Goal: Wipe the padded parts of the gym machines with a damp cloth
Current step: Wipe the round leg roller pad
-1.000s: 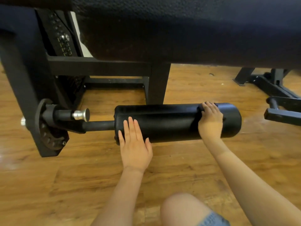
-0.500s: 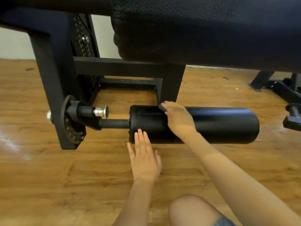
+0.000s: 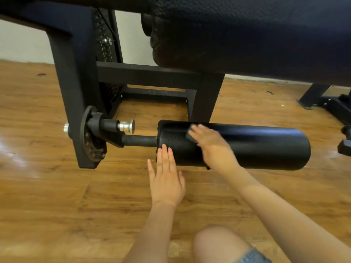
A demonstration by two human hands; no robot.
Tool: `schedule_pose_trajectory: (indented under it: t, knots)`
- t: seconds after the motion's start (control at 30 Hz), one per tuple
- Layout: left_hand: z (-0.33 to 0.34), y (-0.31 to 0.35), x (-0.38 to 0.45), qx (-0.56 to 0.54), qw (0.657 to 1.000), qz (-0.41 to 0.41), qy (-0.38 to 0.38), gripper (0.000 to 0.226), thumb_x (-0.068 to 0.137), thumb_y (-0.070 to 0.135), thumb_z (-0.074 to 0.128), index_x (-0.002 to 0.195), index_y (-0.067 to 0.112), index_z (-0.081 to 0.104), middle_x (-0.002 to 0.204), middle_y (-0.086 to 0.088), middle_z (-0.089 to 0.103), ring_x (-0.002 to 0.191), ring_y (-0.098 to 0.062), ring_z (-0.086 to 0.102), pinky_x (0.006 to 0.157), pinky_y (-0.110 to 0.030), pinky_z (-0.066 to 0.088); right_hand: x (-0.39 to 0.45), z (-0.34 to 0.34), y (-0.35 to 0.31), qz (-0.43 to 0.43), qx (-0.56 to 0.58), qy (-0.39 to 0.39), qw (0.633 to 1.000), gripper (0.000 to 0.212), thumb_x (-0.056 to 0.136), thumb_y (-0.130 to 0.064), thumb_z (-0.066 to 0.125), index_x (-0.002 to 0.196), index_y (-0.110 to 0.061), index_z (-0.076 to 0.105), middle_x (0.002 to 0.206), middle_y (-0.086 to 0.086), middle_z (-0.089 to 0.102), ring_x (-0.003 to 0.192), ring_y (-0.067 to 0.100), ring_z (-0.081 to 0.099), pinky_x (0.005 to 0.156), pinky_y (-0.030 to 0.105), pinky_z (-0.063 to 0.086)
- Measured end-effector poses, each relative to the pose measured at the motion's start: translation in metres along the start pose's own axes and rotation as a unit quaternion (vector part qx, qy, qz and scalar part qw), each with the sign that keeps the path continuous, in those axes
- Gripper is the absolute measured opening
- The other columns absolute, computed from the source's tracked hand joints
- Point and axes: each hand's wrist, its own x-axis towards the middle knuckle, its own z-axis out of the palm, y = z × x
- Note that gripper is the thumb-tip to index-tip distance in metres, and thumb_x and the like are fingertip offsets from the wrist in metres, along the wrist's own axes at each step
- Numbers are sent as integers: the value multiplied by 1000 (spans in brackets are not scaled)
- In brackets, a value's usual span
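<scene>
right hand [image 3: 212,145] farther left on roller pad [image 3: 266,147]

A single head-worn wide-angle view looks forward and steeply down from a low, crouched position, close to the black cylindrical foam roller pad [image 3: 247,147] lying crosswise at centre frame. The brown wood-plank floor [image 3: 47,205] fills the lower half, toward 6 o'clock. The textured black upholstered seat pad [image 3: 247,35] looms overhead at 12 o'clock, very near the lens. Straight edges bow near the borders. No second view overlaps.
</scene>
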Motion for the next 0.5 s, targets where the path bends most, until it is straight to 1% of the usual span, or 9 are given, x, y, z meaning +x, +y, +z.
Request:
schedule_pose_trajectory:
  t: [0.07,0.1,0.17,0.23,0.3,0.33,0.4,0.43,0.5]
  knots:
    - [0,-2,0,0,1000,5,0,69,85,35,31,144,-2,31,153,-18,25,143,-22,14,112,-51,14,4,-6,21,97,23,25,995,59,94,-9,49,147,-22,25,155,-4,22,142,13,18,115,31,10]
    - [1,-1,0,-4,1000,3,-1,70,85,35,31,144,-2,30,153,-18,25,143,-23,16,112,-51,14,7,-7,24,122,31,48,991,51,97,-14,43,146,-20,28,153,-2,26,141,14,22,116,32,13]
    - [2,3,0,-13,1000,-9,-4,72,86,35,31,147,-3,23,154,-19,22,143,-27,17,112,-51,12,11,-7,14,102,12,55,993,48,99,-17,40,145,-19,29,153,-1,28,140,15,23,116,33,12]
    - [3,11,0,-23,999,-27,-5,74,87,36,30,148,-2,14,155,-20,18,144,-29,15,113,-51,9,8,2,2,11,-7,40,999,53,99,-15,41,148,-19,22,155,-2,20,143,15,15,114,29,1]
    - [4,18,0,-38,998,-43,-8,75,88,35,34,148,-2,10,155,-21,14,145,-32,12,115,-52,8,-1,7,7,-55,-18,50,997,58,94,-8,50,146,-16,27,154,2,24,143,18,19,112,29,2]
    - [4,21,2,-45,998,-47,-7,76,89,33,41,148,-2,10,155,-22,12,146,-33,11,117,-52,8,-7,9,18,-60,-17,60,996,60,90,-4,56,144,-14,32,151,4,31,141,20,25,112,31,7]
    - [1,28,7,-54,998,-29,-6,80,88,30,56,147,-4,14,155,-23,13,145,-33,11,118,-50,10,-22,11,43,-28,-7,80,996,60,85,-1,59,140,-13,39,147,6,38,138,21,31,112,34,13]
    - [-1,32,11,-57,998,-9,-5,81,87,30,60,147,-4,16,155,-23,14,144,-32,12,118,-49,11,-30,11,55,-2,-3,94,996,59,85,-1,59,139,-12,40,146,6,40,137,21,32,112,35,15]
    - [-6,39,19,-61,998,21,-6,79,88,31,59,146,-2,15,155,-22,18,144,-31,13,117,-48,13,-47,5,80,55,13,120,991,53,86,-2,57,137,-11,43,144,6,42,136,20,34,112,36,18]
